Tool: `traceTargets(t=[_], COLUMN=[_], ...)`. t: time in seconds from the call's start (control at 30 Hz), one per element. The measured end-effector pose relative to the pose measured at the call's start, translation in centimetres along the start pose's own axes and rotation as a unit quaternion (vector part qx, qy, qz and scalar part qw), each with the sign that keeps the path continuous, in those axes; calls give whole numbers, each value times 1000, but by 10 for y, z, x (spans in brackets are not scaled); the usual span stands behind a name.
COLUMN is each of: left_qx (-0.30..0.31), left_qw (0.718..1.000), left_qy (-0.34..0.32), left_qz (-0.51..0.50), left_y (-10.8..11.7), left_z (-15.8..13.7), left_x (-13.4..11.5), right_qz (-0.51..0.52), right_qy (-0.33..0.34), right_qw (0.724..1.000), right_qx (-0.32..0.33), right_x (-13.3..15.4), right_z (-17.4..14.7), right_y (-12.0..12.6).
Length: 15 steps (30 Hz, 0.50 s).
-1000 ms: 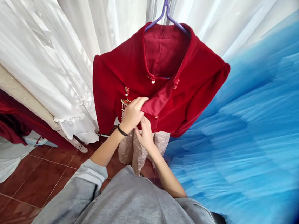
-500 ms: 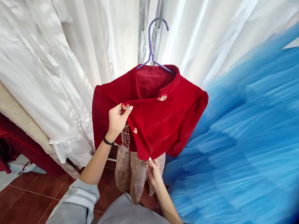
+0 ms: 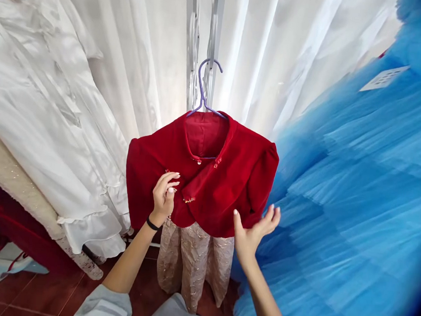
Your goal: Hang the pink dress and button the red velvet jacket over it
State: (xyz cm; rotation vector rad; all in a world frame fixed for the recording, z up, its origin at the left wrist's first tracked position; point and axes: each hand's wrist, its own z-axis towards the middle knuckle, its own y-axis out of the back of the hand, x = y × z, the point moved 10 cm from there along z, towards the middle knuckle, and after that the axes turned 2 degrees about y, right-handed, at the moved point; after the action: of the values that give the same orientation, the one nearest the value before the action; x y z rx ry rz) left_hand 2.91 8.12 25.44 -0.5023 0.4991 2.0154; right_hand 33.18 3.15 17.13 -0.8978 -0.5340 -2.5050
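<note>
A short red velvet jacket (image 3: 230, 189) with a stand collar hangs on a purple hanger (image 3: 201, 85). Its front flap falls loose and crosswise, with the edge folded over and small ornamental buttons (image 3: 189, 200) along it. My left hand (image 3: 162, 199) is in front of the jacket's left side, fingers loosely bent and apart from the thumb, gripping no cloth. Beside the jacket's lower right sleeve, my right hand (image 3: 253, 234) is spread wide and holds nothing. Below the hem hangs a shimmery beige skirt (image 3: 191, 265), partly covered by the jacket.
A full blue tulle dress (image 3: 354, 206) with a white tag (image 3: 384, 78) fills the right side. White dresses (image 3: 47, 107) hang at the left, dark red cloth (image 3: 21, 229) below them. White curtains (image 3: 266, 44) and a metal rack (image 3: 215, 34) stand behind. The floor is red tile (image 3: 52, 294).
Both hands have let go of the jacket flap, which has dropped and folded over. My right hand has moved right and opened. The view has tilted, so the jacket appears lower.
</note>
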Motion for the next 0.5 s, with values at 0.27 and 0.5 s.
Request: traceTargets(t=[0.27, 0.5], left_qx=[-110, -25], left_qw=[917, 952], left_qy=[22, -88], left_qz=[383, 292], left_y=[13, 91], left_z=[41, 108], left_x=[-10, -12], right_qz=[-170, -31], right_qy=[217, 256], right_qw=[960, 966], right_qx=[45, 19], right_x=[83, 72], right_z=[117, 254], right_y=[-58, -10])
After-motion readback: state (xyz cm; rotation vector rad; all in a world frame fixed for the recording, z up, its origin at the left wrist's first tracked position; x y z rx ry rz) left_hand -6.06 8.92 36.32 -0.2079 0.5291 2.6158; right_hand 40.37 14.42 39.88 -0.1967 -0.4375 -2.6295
